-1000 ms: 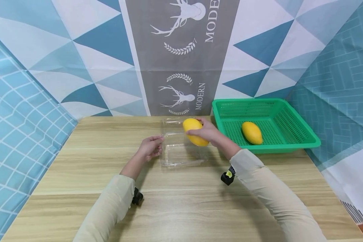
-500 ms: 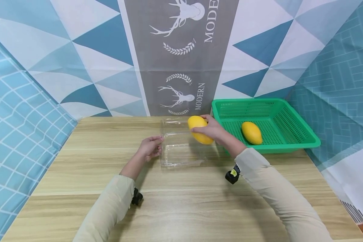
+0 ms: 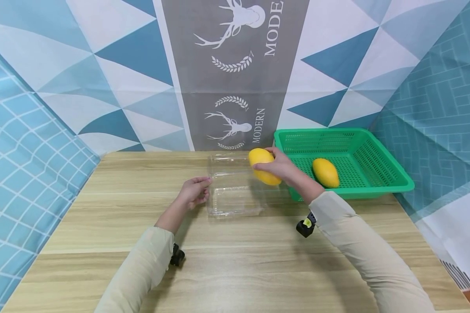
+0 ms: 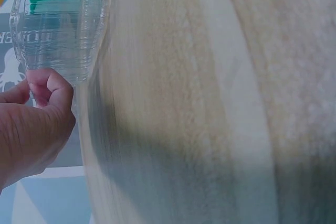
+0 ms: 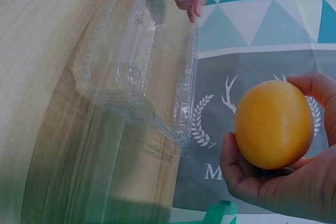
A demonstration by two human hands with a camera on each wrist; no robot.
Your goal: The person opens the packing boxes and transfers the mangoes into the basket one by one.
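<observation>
A clear plastic clamshell box [image 3: 235, 198] lies opened out on the table, lid part toward the wall. My left hand [image 3: 195, 191] pinches its left edge between thumb and fingers; the left wrist view shows the same pinch on the clear rim [image 4: 58, 40]. Above the box's right side, my right hand [image 3: 281, 166] grips a yellow mango [image 3: 263, 166], held off the table. In the right wrist view, fingers and thumb curl round the mango [image 5: 273, 124], apart from the box. A second mango [image 3: 326, 172] lies in the green basket [image 3: 360, 190].
The green basket stands at the back right, close beside my right forearm. A patterned cloth wall [image 3: 235, 78] rises behind the wooden table [image 3: 235, 265]. Blue tiled cloth [image 3: 27, 143] hangs at the left, and more at the right.
My right hand has moved right with the mango, from over the middle of the box toward the basket. My left hand has stayed at the box's left edge.
</observation>
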